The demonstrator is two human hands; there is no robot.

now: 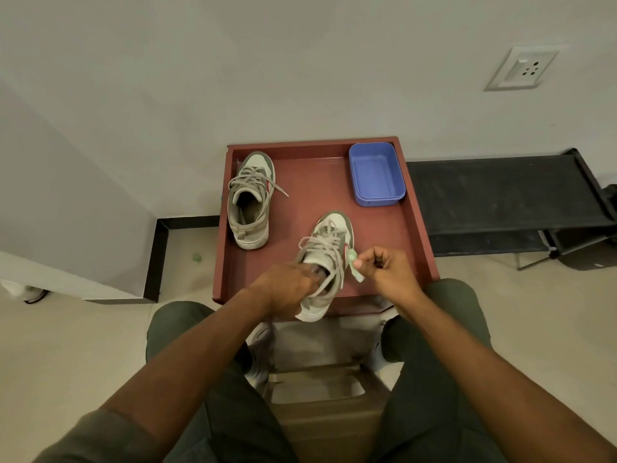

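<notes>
Currently, head view: the near shoe, a grey-and-white laced sneaker, sits at the near right of a red-brown tray. Its toe points away and its heel projects past the tray's near rim. The left hand holds the shoe at the collar with fingers curled into the opening; the fingertips are hidden inside. The right hand is just beside the shoe's right flank. Its thumb and forefinger pinch a small pale-green tool, and the other fingers are curled in. Whether the tool's rounded end touches the shoe cannot be told, nor what kind of tool it is. A far shoe of the same pattern stands at the tray's far left, well apart, laces loose. An open-topped blue tub occupies the far right corner. A black rack stands right of the tray, with a wall socket above it.
</notes>
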